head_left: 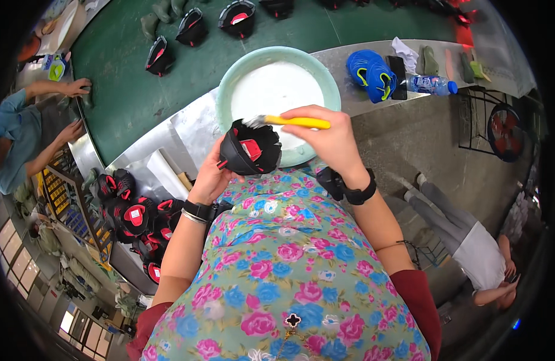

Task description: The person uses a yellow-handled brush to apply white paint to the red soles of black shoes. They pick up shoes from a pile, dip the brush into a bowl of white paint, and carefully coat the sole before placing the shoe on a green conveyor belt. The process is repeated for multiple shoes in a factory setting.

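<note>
My left hand (209, 175) grips a black shoe upper (236, 154) with a red patch inside, its opening tilted up, just in front of the basin. In my right hand (330, 139) is a paintbrush (300, 122) with a yellow handle and pale bristles. The bristles are over the upper's far edge; I cannot tell if they touch it. Behind both hands stands a pale green basin (229, 75) holding white liquid (277, 87).
Several black-and-red uppers (133, 216) are piled at the left. More uppers (236, 18) stand along the green conveyor belt (121, 90). Blue shoes (371, 73), a phone (397, 77) and a bottle (431, 85) lie at the right. A co-worker's hands (77, 88) are at the far left.
</note>
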The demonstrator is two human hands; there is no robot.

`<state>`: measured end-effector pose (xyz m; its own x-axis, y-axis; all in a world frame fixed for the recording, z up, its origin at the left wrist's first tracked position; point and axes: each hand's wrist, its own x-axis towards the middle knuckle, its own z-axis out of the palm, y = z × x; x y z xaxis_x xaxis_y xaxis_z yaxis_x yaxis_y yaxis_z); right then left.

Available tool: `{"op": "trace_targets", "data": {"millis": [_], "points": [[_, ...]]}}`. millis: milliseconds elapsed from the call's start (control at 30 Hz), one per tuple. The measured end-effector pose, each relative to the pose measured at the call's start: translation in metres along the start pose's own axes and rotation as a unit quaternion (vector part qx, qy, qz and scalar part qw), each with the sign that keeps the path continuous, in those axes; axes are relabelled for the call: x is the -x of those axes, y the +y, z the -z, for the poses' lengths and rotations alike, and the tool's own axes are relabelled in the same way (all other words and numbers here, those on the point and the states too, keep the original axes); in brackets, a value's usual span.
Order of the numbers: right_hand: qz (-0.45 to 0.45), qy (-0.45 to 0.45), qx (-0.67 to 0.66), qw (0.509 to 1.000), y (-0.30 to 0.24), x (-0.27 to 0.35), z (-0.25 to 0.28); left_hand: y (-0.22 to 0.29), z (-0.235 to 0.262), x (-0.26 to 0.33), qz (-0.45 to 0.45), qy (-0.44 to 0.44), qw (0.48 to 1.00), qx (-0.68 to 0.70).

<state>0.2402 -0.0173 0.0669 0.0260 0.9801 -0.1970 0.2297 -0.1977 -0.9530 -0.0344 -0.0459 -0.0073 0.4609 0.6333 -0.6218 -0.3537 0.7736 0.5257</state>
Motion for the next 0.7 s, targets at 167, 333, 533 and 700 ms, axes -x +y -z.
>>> {"op": "trace_targets", "data": {"millis": [167, 333, 533, 700], "points": [[0.001, 0.034, -0.013, 0.999, 0.002, -0.005, 0.003, 0.006, -0.011, -0.01, 0.002, -0.067, 0.997, 0.025], [-0.079, 0.062, 0.133, 0.986, 0.016, 0.005, 0.016, 0.011, -0.027, -0.018, -0.058, -0.007, 0.998, -0.024], [-0.094, 0.051, 0.057, 0.993, -0.03, 0.019, 0.018, 0.008, -0.029, -0.034, -0.153, 0.023, 0.984, -0.086], [-0.074, 0.062, 0.097, 0.991, -0.01, 0.013, 0.029, 0.017, -0.043, -0.033, -0.146, 0.003, 0.989, -0.021]]}}
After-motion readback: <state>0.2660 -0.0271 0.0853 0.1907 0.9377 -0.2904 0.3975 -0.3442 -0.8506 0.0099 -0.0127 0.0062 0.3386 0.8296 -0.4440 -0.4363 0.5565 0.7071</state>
